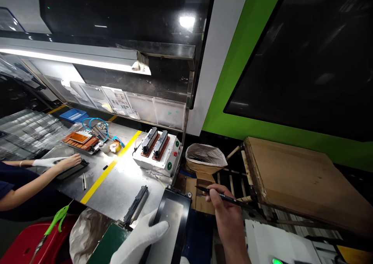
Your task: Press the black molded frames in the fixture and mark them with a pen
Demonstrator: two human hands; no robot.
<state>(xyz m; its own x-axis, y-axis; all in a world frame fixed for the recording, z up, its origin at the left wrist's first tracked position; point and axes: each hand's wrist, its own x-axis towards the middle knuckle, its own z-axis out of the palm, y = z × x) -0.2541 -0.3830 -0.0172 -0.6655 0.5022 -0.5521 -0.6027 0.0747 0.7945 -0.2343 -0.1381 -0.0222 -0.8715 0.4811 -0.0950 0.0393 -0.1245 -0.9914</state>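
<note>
My left hand, in a white glove, grips a long black plastic frame with a pale grey panel in its middle. The thumb lies over the panel, and the frame's far end reaches the bench edge. To the right, my bare right hand is closed around a slim black pen-like tool. Its pointed tip is directed left, apart from the frame. Just beyond my left hand, a narrow black part lies on the metal bench.
A white control box carries two dark parts on brown fixtures. At the left, a co-worker's hands rest on another black part. A paper sack, cardboard and a red stool stand around the bench.
</note>
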